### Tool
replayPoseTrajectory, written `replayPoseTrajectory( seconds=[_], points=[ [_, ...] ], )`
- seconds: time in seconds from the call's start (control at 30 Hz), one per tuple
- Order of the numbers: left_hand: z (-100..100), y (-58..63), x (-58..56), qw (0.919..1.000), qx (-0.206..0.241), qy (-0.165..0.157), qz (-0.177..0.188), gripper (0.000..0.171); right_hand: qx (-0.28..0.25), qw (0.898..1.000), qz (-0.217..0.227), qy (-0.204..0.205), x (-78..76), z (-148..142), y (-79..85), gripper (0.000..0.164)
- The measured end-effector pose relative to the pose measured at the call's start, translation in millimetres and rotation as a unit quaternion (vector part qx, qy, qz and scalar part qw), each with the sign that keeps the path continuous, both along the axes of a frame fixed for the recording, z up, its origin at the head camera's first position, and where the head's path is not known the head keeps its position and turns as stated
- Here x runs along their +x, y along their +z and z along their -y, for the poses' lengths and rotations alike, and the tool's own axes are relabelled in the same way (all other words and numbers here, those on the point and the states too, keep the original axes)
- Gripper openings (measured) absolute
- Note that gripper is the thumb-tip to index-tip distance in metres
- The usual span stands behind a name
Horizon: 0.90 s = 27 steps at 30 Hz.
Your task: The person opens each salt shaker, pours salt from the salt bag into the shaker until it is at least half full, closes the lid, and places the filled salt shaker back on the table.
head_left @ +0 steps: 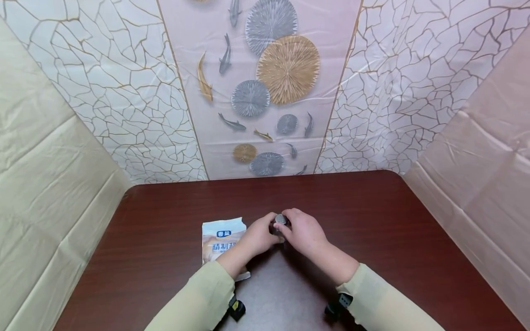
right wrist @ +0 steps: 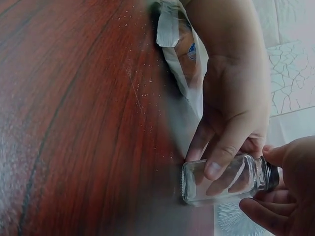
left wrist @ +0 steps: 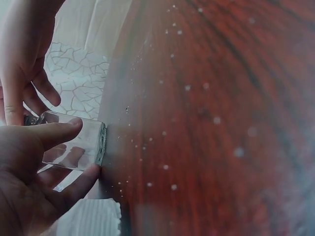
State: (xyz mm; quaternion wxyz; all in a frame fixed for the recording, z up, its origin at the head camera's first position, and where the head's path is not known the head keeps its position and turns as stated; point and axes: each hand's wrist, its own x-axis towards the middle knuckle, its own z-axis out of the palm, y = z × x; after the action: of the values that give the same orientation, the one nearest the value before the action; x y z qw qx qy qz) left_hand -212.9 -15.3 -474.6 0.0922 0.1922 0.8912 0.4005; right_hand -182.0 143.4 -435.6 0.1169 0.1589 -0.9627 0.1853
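A small clear glass bottle (right wrist: 221,181) stands upright on the table, its square-sided body gripped by my left hand (head_left: 259,236) between thumb and fingers. On its neck is a dark cap (right wrist: 269,176) with a greyish top (head_left: 280,219). My right hand (head_left: 306,233) pinches this cap from the right with thumb and fingers. Whether the cap is loose or tight I cannot tell. A pouch of salt (head_left: 222,235) with blue lettering lies left of the bottle, partly hidden under my left wrist and hand.
Fine white grains (right wrist: 144,81) are scattered on the dark red wooden table (head_left: 174,216) near the pouch. Patterned cloth (head_left: 265,110) hangs behind the table's far edge. Beige cloth panels (head_left: 49,193) close in both sides.
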Motion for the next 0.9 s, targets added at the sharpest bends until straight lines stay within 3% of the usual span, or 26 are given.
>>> replayPoseTrajectory(
  seconds=[0.4, 0.63, 0.9],
  points=[
    [-0.6, 1.6, -2.8, 0.9999, 0.0, -0.007, 0.01, 0.054, 0.018, 1.0, 0.001, 0.011, 0.6, -1.8, 2.7, 0.032],
    [0.8, 0.1, -0.4, 0.9984, 0.044, -0.002, 0.036, 0.053, 0.011, 1.0, 0.017, 0.001, 0.2, -1.2, 1.7, 0.033],
    [3.5, -2.9, 0.7, 0.9981, 0.054, -0.009, 0.029, 0.053, 0.008, 1.0, 0.027, 0.003, 1.8, -1.3, 2.3, 0.033]
  ],
)
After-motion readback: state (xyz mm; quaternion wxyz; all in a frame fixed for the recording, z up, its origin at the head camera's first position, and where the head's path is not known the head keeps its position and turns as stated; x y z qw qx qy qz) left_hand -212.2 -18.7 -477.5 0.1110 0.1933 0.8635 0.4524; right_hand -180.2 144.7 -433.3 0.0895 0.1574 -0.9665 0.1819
